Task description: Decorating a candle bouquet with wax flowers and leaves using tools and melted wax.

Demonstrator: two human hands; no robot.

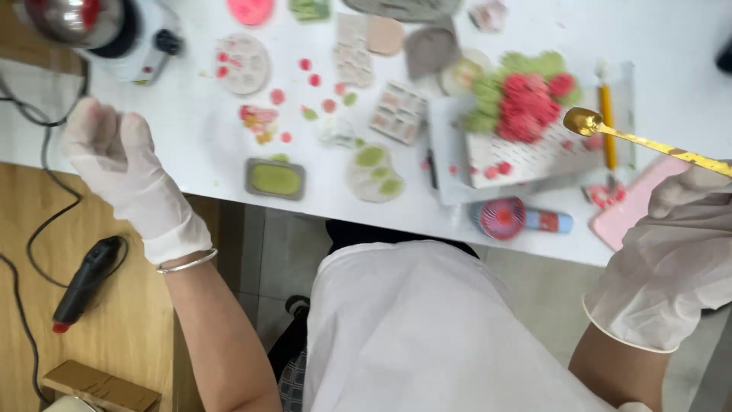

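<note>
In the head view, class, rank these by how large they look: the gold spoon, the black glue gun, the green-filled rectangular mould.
1. Gold spoon, longest, though raised nearer the camera in the right hand.
2. Black glue gun.
3. Green-filled rectangular mould.

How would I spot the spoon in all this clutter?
Start at the white table and look to its right end, where red and green pieces are heaped on a white board. Just above that, the right hand in a thin glove holds a gold spoon. It is the only shiny metal-coloured thing there.
</note>
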